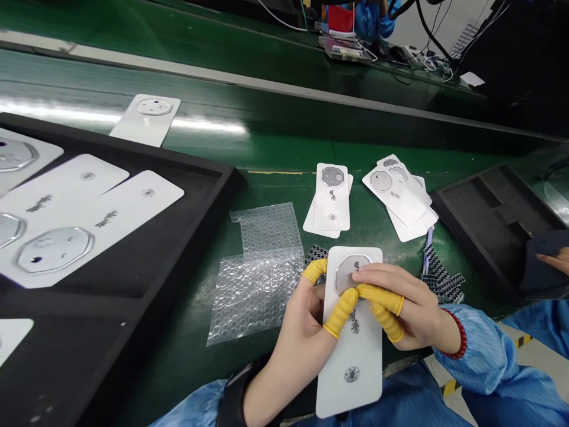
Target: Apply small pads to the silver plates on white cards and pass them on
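The left hand (302, 335) and right hand (411, 302), both half closed, gripped one white phone back cover (353, 373) with unreadable black lettering, four yellow finger cots (342, 311) showing, beside one bubble wrap sheet (258, 284), with two stacked covers (331, 198) and at least three more covers (395, 196) beyond.

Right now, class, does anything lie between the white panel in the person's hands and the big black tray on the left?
Yes: bubble wrap lies flat on the green bench between the white panel and the black tray.
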The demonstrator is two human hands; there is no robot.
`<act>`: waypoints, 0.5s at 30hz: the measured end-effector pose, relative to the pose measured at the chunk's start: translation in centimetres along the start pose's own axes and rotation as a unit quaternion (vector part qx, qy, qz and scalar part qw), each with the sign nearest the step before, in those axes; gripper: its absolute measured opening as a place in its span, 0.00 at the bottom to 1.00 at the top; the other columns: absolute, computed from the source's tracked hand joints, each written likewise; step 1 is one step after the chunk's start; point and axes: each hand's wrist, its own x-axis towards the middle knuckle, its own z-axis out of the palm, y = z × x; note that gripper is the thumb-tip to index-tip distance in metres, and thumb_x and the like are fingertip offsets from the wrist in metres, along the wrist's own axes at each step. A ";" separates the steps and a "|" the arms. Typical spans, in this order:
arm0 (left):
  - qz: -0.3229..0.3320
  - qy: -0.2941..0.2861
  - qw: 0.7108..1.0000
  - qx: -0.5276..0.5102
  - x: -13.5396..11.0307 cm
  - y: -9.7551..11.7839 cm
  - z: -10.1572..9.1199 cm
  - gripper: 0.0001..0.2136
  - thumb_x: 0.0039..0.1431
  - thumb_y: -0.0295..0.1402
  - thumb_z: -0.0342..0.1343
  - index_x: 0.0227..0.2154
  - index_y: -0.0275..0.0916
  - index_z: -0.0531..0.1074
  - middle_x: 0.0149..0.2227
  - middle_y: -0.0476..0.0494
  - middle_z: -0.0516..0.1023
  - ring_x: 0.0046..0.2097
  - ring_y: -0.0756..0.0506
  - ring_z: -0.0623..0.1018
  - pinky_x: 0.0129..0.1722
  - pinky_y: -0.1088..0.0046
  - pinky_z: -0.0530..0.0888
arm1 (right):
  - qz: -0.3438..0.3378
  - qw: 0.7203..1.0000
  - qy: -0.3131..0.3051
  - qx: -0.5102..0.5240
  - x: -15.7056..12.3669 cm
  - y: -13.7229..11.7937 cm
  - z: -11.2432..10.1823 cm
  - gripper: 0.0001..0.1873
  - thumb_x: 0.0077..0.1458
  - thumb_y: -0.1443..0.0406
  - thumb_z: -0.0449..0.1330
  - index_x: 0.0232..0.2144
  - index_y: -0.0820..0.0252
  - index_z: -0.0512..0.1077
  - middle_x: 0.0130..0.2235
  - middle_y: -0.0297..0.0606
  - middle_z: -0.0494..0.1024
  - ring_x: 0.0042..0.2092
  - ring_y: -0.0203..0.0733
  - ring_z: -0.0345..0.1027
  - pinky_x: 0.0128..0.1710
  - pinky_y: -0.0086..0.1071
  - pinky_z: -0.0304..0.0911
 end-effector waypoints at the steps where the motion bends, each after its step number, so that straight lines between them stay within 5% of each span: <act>1: -0.001 -0.006 1.000 -0.003 0.0 0.1 0.0 0.19 0.52 0.38 0.65 0.44 0.42 0.64 0.23 0.51 0.76 0.22 0.49 0.74 0.20 0.78 0.72 | 0.015 1.000 0.012 0.020 0.1 0.0 0.0 0.14 0.62 0.72 0.48 0.47 0.72 0.69 0.47 0.56 0.76 0.52 0.46 0.71 0.49 0.43 0.74; 8: 0.008 0.012 1.000 0.021 0.0 0.0 0.3 0.18 0.50 0.38 0.66 0.40 0.41 0.65 0.22 0.50 0.77 0.21 0.49 0.75 0.20 0.77 0.72 | 0.093 0.986 0.093 0.102 0.0 -0.4 -0.5 0.13 0.61 0.73 0.51 0.45 0.66 0.72 0.44 0.49 0.77 0.45 0.42 0.75 0.42 0.35 0.75; 12: 0.072 0.090 0.992 0.056 0.5 1.1 -0.8 0.19 0.47 0.36 0.67 0.38 0.39 0.65 0.19 0.52 0.77 0.17 0.49 0.74 0.16 0.78 0.71 | 0.113 0.981 0.147 0.055 -0.6 0.5 0.2 0.14 0.61 0.73 0.52 0.47 0.62 0.72 0.47 0.47 0.75 0.47 0.43 0.73 0.45 0.37 0.73; 15: 0.191 0.234 0.953 0.031 1.6 3.5 -3.2 0.20 0.44 0.33 0.70 0.38 0.38 0.68 0.26 0.50 0.81 0.21 0.48 0.78 0.20 0.77 0.76 | 0.097 0.995 0.011 -0.037 -1.3 1.3 1.6 0.17 0.63 0.68 0.53 0.54 0.63 0.67 0.56 0.52 0.69 0.59 0.49 0.64 0.56 0.47 0.66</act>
